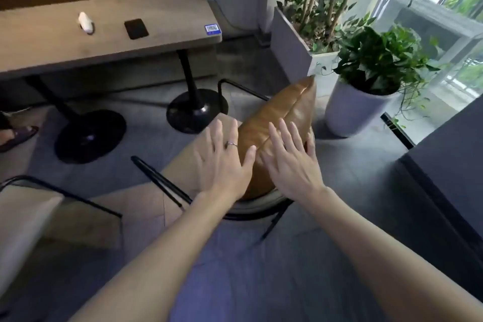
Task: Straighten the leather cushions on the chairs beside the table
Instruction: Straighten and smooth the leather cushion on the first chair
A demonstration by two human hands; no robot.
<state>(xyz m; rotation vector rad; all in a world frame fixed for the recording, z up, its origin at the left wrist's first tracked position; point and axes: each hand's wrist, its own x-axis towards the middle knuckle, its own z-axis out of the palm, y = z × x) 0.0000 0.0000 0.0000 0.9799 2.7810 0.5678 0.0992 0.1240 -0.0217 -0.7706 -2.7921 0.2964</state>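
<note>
A brown leather cushion [285, 112] stands on edge against the backrest of a chair with a tan seat [183, 170] and a black metal frame. One pointed corner of the cushion sticks up toward the planters. My left hand [224, 162], with a ring on one finger, lies flat with its fingers spread over the cushion's left face. My right hand [292, 159] is spread flat over the seam and the right face. Neither hand grips the cushion. The wooden table [162, 34] stands beyond the chair at the upper left.
A second chair [34, 206] is at the lower left. The table rests on two black pedestal bases [194, 110] and carries a white object [85, 22] and a black card [136, 29]. Potted plants [360, 102] crowd the right. A sandalled foot [15, 136] shows at the left edge.
</note>
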